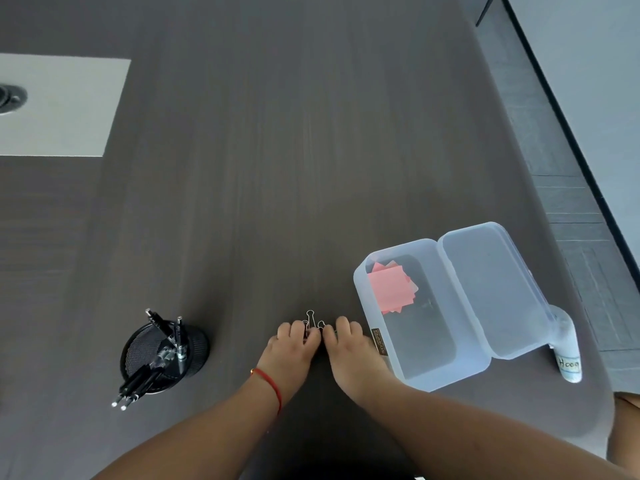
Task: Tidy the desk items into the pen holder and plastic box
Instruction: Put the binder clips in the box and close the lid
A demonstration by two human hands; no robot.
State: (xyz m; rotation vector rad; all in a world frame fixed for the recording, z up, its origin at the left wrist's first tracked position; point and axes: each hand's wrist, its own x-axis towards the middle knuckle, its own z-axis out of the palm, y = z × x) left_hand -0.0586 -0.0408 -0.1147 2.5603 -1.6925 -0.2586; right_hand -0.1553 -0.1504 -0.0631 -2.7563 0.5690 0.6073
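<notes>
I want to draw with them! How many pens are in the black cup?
About 5 pens: two poke up at the cup's back, roughly three lean over its front. They overlap, so some may be hidden.

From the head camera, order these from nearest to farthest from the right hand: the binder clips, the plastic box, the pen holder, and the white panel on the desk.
From the right hand:
1. Binder clips, at its fingers, between both hands.
2. Plastic box, just to its right, lid open.
3. Pen holder, off to the left, past the left hand.
4. White panel, far upper left of the desk.
</notes>
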